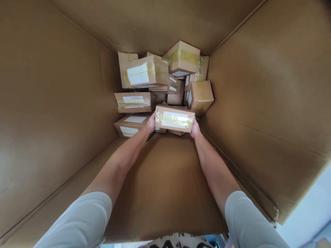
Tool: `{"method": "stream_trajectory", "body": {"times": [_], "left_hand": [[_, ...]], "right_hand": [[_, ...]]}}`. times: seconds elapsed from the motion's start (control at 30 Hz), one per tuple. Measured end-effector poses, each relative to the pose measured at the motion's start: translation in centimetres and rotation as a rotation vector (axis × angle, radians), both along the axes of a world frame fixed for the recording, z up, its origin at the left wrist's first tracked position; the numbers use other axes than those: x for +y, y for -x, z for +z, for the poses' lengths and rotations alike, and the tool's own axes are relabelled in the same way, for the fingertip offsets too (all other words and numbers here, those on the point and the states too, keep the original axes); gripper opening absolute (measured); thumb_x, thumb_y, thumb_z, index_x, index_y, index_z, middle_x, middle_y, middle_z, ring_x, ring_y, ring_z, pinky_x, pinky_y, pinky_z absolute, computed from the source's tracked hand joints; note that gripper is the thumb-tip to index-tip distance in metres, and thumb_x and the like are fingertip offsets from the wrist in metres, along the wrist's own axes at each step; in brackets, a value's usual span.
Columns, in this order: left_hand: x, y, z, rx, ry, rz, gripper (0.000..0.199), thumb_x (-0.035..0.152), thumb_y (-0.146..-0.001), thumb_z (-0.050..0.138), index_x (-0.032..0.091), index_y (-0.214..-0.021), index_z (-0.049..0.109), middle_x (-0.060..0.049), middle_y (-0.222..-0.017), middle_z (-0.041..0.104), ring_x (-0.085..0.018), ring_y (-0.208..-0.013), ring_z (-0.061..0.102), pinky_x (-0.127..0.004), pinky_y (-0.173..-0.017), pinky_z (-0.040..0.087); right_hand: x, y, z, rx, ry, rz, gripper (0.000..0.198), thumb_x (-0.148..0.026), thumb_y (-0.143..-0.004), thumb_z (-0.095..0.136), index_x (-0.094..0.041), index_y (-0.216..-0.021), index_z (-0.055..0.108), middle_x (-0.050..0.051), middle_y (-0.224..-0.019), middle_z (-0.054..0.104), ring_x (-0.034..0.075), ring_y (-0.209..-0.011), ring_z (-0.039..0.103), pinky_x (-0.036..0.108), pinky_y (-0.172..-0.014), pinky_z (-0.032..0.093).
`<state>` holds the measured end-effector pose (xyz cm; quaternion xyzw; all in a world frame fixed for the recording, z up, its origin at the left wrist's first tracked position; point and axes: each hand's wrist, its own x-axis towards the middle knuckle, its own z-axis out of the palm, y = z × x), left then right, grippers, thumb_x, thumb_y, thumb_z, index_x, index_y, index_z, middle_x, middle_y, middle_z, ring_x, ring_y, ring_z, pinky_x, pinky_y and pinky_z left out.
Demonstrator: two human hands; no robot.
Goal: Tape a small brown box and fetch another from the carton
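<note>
Head view: I am leaning over a large cardboard bin (258,103) and reaching both arms down to its bottom. My left hand (150,123) grips the left end of a small taped parcel (174,118); my right hand (195,129) grips its right end. Both hands are closed around that parcel, fingers wrapped under the ends, so it is held between them with its white label facing up.

The parcel sits at the near edge of a pile of parcels (165,79) heaped against the far wall of the bin. Left of the parcel, a flat box (131,124) lies just beside my left hand. Beyond the parcel and to the right, a squarer box (200,97) tilts against the right wall of the bin. Whether the parcel rests on the boxes below it or is lifted clear, I cannot tell.

Step in hand, as I judge it: taking one parcel from the pile with a two-handed grip. The next move would call for a straight vertical lift, with the parcel kept level and clear of the bin walls and the neighbouring boxes
</note>
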<state>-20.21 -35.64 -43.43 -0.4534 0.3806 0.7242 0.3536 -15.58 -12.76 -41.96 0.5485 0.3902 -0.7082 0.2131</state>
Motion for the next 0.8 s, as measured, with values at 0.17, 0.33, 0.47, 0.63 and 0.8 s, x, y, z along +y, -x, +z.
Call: {"method": "stream_trajectory", "body": {"times": [0.17,0.33,0.47,0.63,0.8], "left_hand": [[0.0,0.2,1.7,0.018,0.022,-0.018,0.045,0.04,-0.093,0.04,0.008,-0.111,0.065,-0.009,-0.092,0.075,-0.027,-0.096,0.07,-0.04,-0.093,0.053],[-0.7,1.0,6.1,0.05,-0.024,-0.053,0.051,0.049,-0.091,0.041,0.009,-0.112,0.066,-0.009,-0.096,0.075,-0.028,-0.097,0.069,-0.041,-0.094,0.052],[-1.5,2.8,13.4,0.068,-0.017,-0.117,0.053,0.05,-0.092,0.038,0.01,-0.113,0.066,-0.01,-0.097,0.075,-0.027,-0.096,0.07,-0.04,-0.093,0.052],[-3.3,4.8,26.2,0.165,-0.008,-0.177,0.05,0.046,-0.092,0.038,0.011,-0.115,0.065,-0.009,-0.102,0.074,-0.029,-0.1,0.068,-0.043,-0.094,0.051],[-5.3,4.0,35.8,0.397,0.017,-0.247,0.05,0.05,-0.088,0.046,0.016,-0.119,0.064,-0.007,-0.11,0.072,-0.03,-0.111,0.063,-0.044,-0.1,0.047]], "right_hand": [[-0.3,0.5,1.1,-0.02,0.03,-0.054,0.047,-0.055,-0.094,0.038,-0.019,-0.093,0.068,0.0,-0.07,0.074,0.021,-0.082,0.072,0.037,-0.083,0.058],[-0.9,1.9,6.3,0.011,0.021,-0.046,0.047,-0.052,-0.095,0.035,-0.018,-0.092,0.069,0.001,-0.074,0.075,0.021,-0.086,0.071,0.037,-0.087,0.056],[-1.5,3.2,13.4,0.058,0.014,-0.021,0.048,-0.05,-0.096,0.033,-0.018,-0.091,0.069,0.002,-0.079,0.075,0.021,-0.091,0.07,0.038,-0.09,0.054],[-0.7,3.5,24.0,0.263,-0.023,0.125,0.034,-0.048,-0.087,0.051,-0.024,-0.103,0.069,-0.002,-0.105,0.073,0.021,-0.106,0.065,0.039,-0.097,0.049],[-0.6,0.9,33.5,0.567,-0.304,0.109,0.037,-0.05,-0.079,0.06,-0.026,-0.106,0.066,-0.001,-0.12,0.065,0.022,-0.119,0.056,0.039,-0.1,0.045]]}}
